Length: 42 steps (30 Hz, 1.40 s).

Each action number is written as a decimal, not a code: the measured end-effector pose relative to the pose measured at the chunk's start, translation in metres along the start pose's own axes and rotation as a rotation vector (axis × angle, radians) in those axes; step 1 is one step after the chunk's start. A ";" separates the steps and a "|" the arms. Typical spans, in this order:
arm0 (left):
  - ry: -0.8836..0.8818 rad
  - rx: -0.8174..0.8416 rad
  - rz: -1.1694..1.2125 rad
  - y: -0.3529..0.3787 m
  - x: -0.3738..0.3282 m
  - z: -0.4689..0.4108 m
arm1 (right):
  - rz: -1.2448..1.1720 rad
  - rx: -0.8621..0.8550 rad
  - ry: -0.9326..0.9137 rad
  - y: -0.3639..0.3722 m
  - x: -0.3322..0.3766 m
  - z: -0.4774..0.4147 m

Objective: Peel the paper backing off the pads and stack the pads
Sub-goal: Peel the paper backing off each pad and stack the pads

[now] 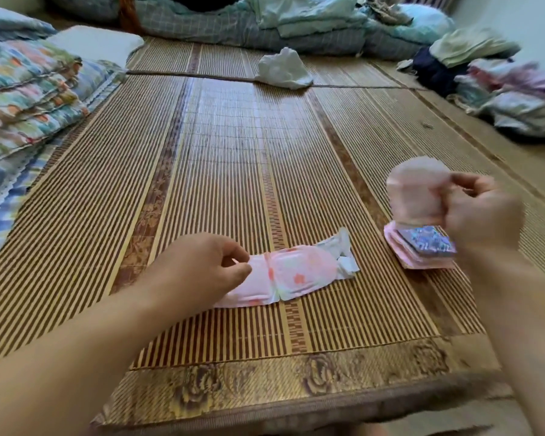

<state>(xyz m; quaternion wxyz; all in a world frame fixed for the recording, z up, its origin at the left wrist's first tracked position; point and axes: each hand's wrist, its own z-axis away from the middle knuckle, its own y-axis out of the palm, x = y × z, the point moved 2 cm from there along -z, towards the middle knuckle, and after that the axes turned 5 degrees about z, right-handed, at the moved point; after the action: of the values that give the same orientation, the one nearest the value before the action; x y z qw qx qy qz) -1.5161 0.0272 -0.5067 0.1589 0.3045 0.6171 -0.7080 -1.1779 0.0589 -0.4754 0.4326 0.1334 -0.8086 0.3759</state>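
Observation:
An unfolded pink pad (291, 272) with flower print lies flat on the bamboo mat (221, 158), its white paper end (343, 256) curling up at the right. My left hand (202, 265) pinches the pad's left end between thumb and fingers. My right hand (482, 212), blurred by motion, holds a folded pink wrapped pad (412, 190) up in the air. Right below it sits a small pile of folded pink pads (419, 250) with a purple patterned packet on top.
A crumpled white plastic bag (283, 69) lies far back on the mat. Folded quilts and a pillow (35, 89) line the left side. Piles of clothes (501, 86) sit at the right, bedding (265, 23) along the back. The mat's patterned front edge (265, 382) is near me.

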 end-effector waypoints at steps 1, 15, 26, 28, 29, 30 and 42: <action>0.009 -0.013 -0.030 0.002 0.002 -0.001 | 0.065 -0.034 0.018 -0.009 -0.013 -0.007; 0.036 -0.064 -0.068 0.011 0.001 -0.002 | 0.529 0.110 0.072 -0.008 -0.057 -0.008; 0.065 0.268 -0.248 0.012 0.023 0.007 | 0.418 1.045 -0.669 0.061 0.037 0.107; 0.086 0.246 -0.232 0.015 0.027 0.010 | 0.445 1.007 -0.680 0.070 0.034 0.119; 0.103 0.208 -0.237 0.016 0.028 0.011 | 0.466 0.956 -0.697 0.073 0.034 0.122; 0.130 0.139 -0.249 0.017 0.028 0.012 | 0.488 0.914 -0.721 0.075 0.035 0.125; -0.108 -0.177 0.318 -0.023 0.036 0.007 | 0.158 0.683 -0.375 0.065 0.033 0.086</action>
<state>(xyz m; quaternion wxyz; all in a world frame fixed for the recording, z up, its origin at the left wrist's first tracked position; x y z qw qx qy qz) -1.5591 0.0299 -0.5116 0.3278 0.3447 0.6117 -0.6321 -1.2838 0.0449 -0.5106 0.1778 0.2731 -0.7097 0.6245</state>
